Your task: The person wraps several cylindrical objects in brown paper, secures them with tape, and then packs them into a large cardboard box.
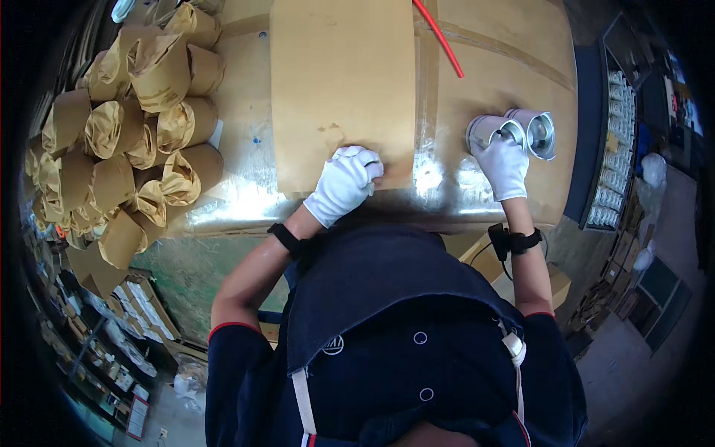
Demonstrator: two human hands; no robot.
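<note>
A stack of brown kraft paper sheets (342, 74) lies flat on the cardboard-covered table in front of me. My left hand (345, 181), in a white glove, rests at the near edge of this paper with its fingers curled closed. Whatever may be inside those fingers is hidden. To the right, my gloved right hand (503, 165) grips the near rim of a silver metal cylinder (484, 128), fingers reaching into its open end. A second silver cylinder (535, 132) lies right beside it, its hollow end toward me.
Paper-wrapped cylindrical bundles (160, 71) are piled at the table's left side. A red rod (441, 41) lies at the far right of the paper. Beyond the table's right edge stands a rack of pale parts (612, 149). Cardboard boxes (555, 287) sit below, near my right arm.
</note>
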